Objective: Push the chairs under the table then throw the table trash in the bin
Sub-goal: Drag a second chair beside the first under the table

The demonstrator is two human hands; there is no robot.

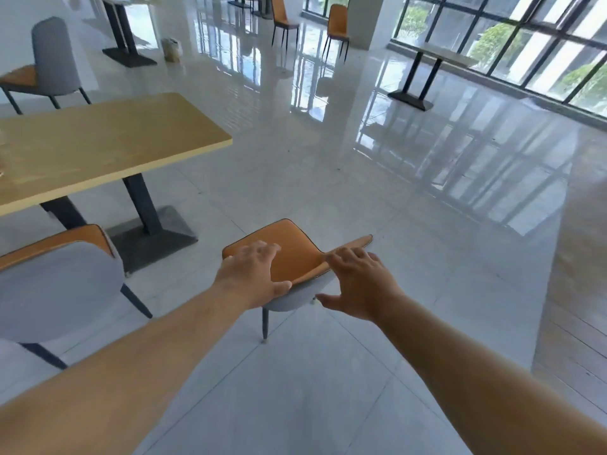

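An orange-and-grey chair [297,254] stands on the floor just right of the wooden table [98,142], pulled clear of it. My left hand [253,274] is on the top of its backrest, with the fingers over the orange inner side and the thumb on the grey outer shell. My right hand [358,284] is at the right part of the backrest edge, fingers spread and thumb held apart, holding nothing. A second chair of the same kind [56,290] stands at the table's near side, lower left. Something pale shows on the table's far-left edge, too cut off to identify.
A grey-backed chair [56,57] stands on the table's far side. A pale bin or bag [171,49] sits on the floor near another table's base [128,57]. More orange chairs [338,27] and a small table [427,57] stand by the windows. The glossy floor stretches open to the right.
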